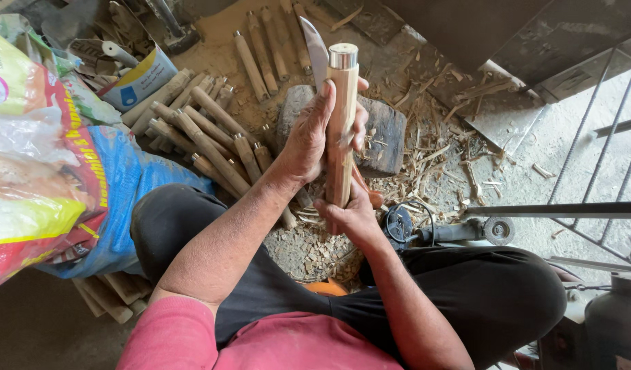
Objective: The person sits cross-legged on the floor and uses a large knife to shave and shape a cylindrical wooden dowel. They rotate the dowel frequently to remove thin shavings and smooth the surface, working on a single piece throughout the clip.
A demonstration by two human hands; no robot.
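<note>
Left hand (314, 133) wraps the upright wooden handle (341, 130) with its metal ferrule (343, 56) uppermost; right hand (351, 216) grips a knife (317, 55) at the handle's base. Handle stands above the wooden block (384, 137); finished handles (205, 133) lie left.

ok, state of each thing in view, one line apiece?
left hand: wrapped around the upper part of the handle
right hand: gripping the handle's lower end
wooden handle: upright, metal cap on top
knife blade: sticks up behind the handle, holder unclear
wooden block: on the floor, shavings around
spare handles: piled loose on the floor
grinder: lying on the floor
</note>
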